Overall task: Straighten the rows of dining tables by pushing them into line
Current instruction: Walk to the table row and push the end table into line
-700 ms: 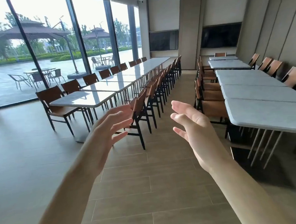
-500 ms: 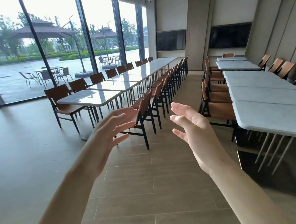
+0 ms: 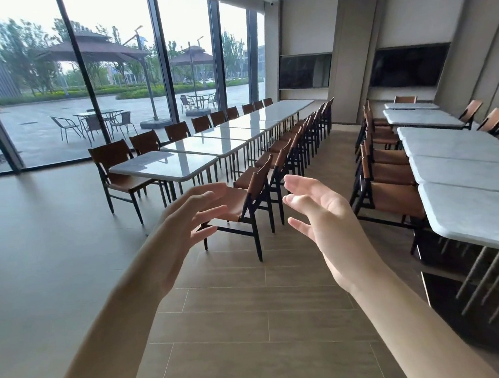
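Reaching out over the wood floor, I see my left hand and right hand raised with palms facing each other, fingers spread and lightly bent, gripping nothing. One row of dining tables runs along the windows ahead on the left; another row stands at right, both flanked by brown chairs.

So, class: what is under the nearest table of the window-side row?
Under the nearest table are thin dark metal legs and bare floor, with a brown chair partly tucked in. The left hand covers part.
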Motion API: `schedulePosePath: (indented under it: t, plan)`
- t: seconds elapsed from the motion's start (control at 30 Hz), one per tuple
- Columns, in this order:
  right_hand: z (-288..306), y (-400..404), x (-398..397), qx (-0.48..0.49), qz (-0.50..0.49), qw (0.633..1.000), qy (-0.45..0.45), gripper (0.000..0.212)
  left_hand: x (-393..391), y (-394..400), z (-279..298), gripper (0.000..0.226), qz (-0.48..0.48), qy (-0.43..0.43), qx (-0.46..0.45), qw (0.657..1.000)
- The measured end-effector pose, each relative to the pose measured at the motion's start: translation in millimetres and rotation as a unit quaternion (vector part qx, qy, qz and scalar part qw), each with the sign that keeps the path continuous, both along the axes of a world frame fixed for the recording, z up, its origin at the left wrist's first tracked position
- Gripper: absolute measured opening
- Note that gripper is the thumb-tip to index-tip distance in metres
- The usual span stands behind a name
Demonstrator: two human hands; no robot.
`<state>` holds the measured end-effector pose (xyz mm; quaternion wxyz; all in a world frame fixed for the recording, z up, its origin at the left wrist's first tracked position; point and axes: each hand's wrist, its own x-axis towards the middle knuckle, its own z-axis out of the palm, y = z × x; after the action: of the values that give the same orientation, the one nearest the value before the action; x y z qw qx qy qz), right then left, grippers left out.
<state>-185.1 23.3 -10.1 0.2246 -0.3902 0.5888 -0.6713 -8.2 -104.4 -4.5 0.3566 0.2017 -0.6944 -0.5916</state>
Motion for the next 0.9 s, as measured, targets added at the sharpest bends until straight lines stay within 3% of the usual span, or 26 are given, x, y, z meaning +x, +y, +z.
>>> schedulePosePath:
  t: [0.6, 0.73, 0.9]
  plan:
    - [8.1, -205.6, -4.5, 0.009, 0.016, 1.000, 0.006, 0.026, 2.7, -204.1, 0.1, 0.041, 0.032, -0.004, 0.016, 0.999]
    - [5.7, -237.7, -5.6, 0.008, 0.020, 1.000, 0.001, 0.026, 3.1, -233.9, -8.2, 0.034, 0.030, -0.004, 0.016, 0.999]
    - [4.6, -279.0, -13.2, 0.010, 0.034, 0.999, 0.004, 0.025, -0.7, -269.4, -14.2, 0.045, 0.034, -0.001, 0.009, 0.999]
